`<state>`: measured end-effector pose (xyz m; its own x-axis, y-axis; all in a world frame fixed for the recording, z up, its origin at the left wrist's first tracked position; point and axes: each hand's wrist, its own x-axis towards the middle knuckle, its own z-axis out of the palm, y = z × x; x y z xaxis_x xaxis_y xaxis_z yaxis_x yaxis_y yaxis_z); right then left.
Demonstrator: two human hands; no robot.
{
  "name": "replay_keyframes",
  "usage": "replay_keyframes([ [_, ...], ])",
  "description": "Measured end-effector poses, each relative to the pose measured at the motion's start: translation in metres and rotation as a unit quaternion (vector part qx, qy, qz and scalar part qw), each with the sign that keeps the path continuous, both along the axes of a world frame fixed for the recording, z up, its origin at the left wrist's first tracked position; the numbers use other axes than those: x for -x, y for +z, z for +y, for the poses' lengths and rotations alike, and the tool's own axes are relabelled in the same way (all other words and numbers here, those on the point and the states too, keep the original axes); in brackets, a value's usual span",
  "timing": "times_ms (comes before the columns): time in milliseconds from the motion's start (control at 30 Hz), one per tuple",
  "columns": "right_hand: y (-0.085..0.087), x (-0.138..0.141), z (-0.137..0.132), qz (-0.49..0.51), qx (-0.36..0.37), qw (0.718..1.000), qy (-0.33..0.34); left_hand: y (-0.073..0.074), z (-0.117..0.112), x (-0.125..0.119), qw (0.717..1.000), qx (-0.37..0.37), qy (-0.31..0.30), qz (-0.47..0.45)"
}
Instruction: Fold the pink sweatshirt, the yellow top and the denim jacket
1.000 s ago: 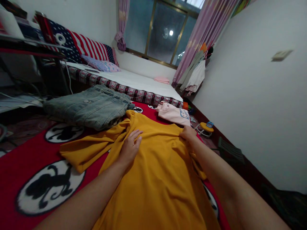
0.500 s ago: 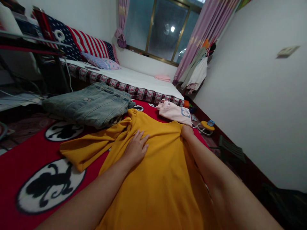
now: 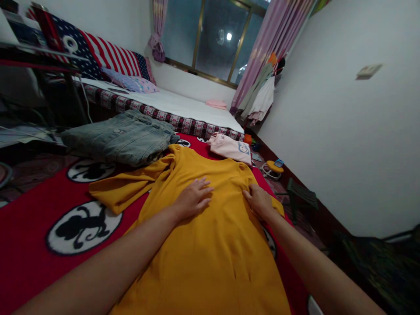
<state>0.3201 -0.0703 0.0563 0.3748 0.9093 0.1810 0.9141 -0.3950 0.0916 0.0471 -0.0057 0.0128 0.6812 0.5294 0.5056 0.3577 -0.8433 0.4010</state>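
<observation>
A mustard-yellow shirt point(image 3: 210, 245) lies spread out flat on a red blanket point(image 3: 36, 245) printed with black monkey figures in white circles. My left hand point(image 3: 194, 197) rests flat on the shirt's chest, fingers stretched out and pointing right. My right hand point(image 3: 259, 200) presses on the shirt's right side just below the right sleeve, fingers curled onto the cloth. The left sleeve point(image 3: 124, 189) stretches out to the left over the blanket.
Folded denim clothing point(image 3: 121, 141) lies beyond the shirt at left, a folded pink garment point(image 3: 229, 148) at right. Behind stand a low bed point(image 3: 183, 109) with a flag-patterned pillow point(image 3: 98, 54), a window with pink curtains, hanging clothes, and a small yellow toy point(image 3: 274, 166) by the white wall.
My left hand slid rightward across the shirt's chest. My right hand drew back from the shoulder edge toward me, down to the side below the sleeve.
</observation>
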Motion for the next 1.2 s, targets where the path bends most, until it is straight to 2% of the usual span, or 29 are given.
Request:
replay_keyframes([
  [100, 0.006, -0.010, 0.004, 0.033, -0.044, 0.998, -0.036, 0.001, -0.033, -0.007, 0.993, 0.003, -0.081, 0.082],
  [200, 0.013, -0.020, 0.003, 0.046, -0.088, 0.993, -0.066, 0.001, -0.067, -0.014, 0.983, 0.005, -0.139, 0.116],
  [267, 0.013, -0.023, 0.000, 0.039, -0.090, 0.993, -0.072, 0.001, -0.084, -0.018, 0.981, 0.001, -0.157, 0.117],
  [367, 0.007, -0.018, -0.003, 0.020, -0.050, 0.996, -0.069, 0.001, -0.095, -0.022, 0.980, 0.002, -0.158, 0.124],
  [467, 0.008, -0.002, -0.006, -0.041, -0.087, 0.995, -0.020, 0.005, -0.094, -0.021, 0.975, 0.026, -0.168, 0.140],
  [567, 0.017, 0.016, -0.022, -0.043, -0.134, 0.984, 0.106, 0.018, -0.086, -0.005, 0.968, 0.074, -0.196, 0.136],
  [633, 0.024, 0.027, -0.047, 0.032, -0.079, 0.972, 0.217, 0.028, -0.077, 0.017, 0.969, 0.108, -0.189, 0.117],
  [700, 0.028, 0.034, -0.081, 0.116, 0.016, 0.940, 0.321, 0.035, -0.065, 0.045, 0.977, 0.119, -0.142, 0.101],
  [767, 0.028, 0.038, -0.116, 0.174, 0.093, 0.902, 0.383, 0.038, -0.052, 0.075, 0.986, 0.102, -0.079, 0.107],
  [833, 0.022, 0.038, -0.143, 0.203, 0.121, 0.887, 0.397, 0.037, -0.040, 0.100, 0.987, 0.081, -0.036, 0.135],
  [900, 0.011, 0.034, -0.159, 0.204, 0.106, 0.890, 0.395, 0.035, -0.033, 0.116, 0.984, 0.058, -0.021, 0.170],
  [1033, -0.007, 0.026, -0.165, 0.170, 0.049, 0.898, 0.403, 0.036, -0.032, 0.126, 0.975, 0.014, -0.012, 0.223],
  [1133, -0.004, 0.022, -0.167, 0.167, 0.053, 0.902, 0.395, 0.042, -0.035, 0.127, 0.965, 0.020, 0.003, 0.261],
  [1200, 0.005, 0.022, -0.170, 0.180, 0.089, 0.901, 0.385, 0.048, -0.035, 0.128, 0.961, 0.037, -0.002, 0.275],
])
